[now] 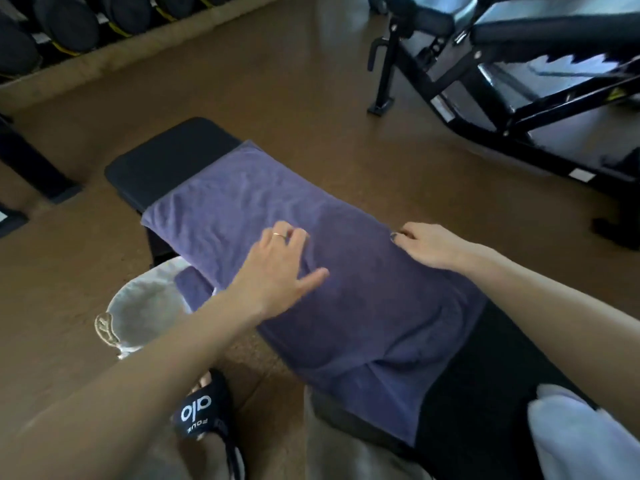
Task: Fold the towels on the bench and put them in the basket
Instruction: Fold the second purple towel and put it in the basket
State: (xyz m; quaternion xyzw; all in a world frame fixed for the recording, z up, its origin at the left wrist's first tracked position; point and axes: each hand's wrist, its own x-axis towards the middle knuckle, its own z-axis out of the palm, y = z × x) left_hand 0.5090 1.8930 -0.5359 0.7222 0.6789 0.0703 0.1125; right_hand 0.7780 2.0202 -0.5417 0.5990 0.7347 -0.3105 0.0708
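Across the black padded surface (166, 161) a purple towel (346, 299) is lying lengthwise, the left hand (277, 268) pressing it with relaxed fingers while the right hand (429, 245) is pinching its far edge; smoothing before the next fold seems advisable, with the basket (138, 306) standing alongside on the gym floor.

A purple towel (346, 289) lies spread lengthwise across the black tabletop (166, 161) from frame centre toward lower right, its near end doubled over, while a white towel (581, 434) sits at lower right and a pale basket (138, 313) holding purple cloth stands at lower left.
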